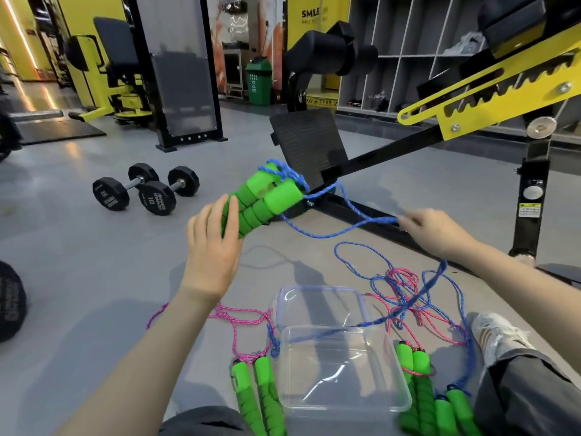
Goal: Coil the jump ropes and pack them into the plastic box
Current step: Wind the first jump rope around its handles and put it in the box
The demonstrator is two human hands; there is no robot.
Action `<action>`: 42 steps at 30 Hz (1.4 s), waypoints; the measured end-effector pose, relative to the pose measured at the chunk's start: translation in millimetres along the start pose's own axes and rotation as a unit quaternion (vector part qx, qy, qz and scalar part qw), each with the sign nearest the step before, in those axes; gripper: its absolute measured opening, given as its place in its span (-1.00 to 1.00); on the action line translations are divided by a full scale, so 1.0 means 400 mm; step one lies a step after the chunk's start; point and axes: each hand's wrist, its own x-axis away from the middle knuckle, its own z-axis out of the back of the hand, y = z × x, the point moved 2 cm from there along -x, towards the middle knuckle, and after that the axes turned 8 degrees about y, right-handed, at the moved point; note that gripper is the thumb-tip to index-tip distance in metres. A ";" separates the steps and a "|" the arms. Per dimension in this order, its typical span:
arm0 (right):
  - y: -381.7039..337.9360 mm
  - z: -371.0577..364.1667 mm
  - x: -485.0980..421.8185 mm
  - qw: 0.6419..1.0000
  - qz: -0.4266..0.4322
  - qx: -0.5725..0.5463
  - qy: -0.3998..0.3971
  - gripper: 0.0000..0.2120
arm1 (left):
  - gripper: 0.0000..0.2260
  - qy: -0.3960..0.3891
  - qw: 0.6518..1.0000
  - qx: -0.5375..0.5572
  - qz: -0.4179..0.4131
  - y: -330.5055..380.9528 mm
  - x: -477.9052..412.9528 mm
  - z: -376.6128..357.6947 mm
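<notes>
left hand (pixel 213 247) gripping the green handles (pixel 264 199) up at 12 | right hand (pixel 437 231) pinching the blue rope (pixel 380 220) at 3 | plastic box (pixel 393 401) open on the floor at 6, blue strand draped across it | pink rope (pixel 404 275) tangled with the blue at 4 | dumbbells (pixel 147 190) at 10, bench frame (pixel 377 158) at 1

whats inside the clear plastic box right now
No rope or handle lies in the plastic box; grey floor shows through its clear bottom. A blue rope crosses its far edge; whether over or behind the rim is unclear.
</notes>
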 end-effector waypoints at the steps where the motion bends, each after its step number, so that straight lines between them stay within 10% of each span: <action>1: 0.013 -0.029 0.005 0.998 0.017 0.029 -0.048 -0.68 | -0.54 0.002 1.000 -0.002 0.019 -0.004 -0.010 0.002; 7: -0.067 -0.033 0.102 0.932 0.156 -0.069 -0.321 -0.83 | -0.51 -0.029 0.997 -0.077 0.008 -0.012 -0.016 -0.016; 16: -0.124 0.225 0.021 0.857 0.157 -0.472 -0.131 -0.75 | -0.57 -0.118 0.968 -0.092 -0.202 0.029 0.071 -0.037; 27: -0.236 0.187 -0.047 0.869 0.124 -0.473 -0.075 -0.67 | -0.62 -0.086 0.925 0.032 -0.368 0.163 0.056 -0.010; 36: -0.061 -0.001 -0.076 0.886 -0.117 -0.439 0.095 -0.75 | -0.60 0.031 0.978 0.087 -0.189 0.176 -0.017 0.029; 42: -0.037 -0.129 0.025 0.954 -0.072 -0.291 -0.024 -0.78 | -0.36 0.056 0.990 0.093 -0.086 0.162 -0.052 0.021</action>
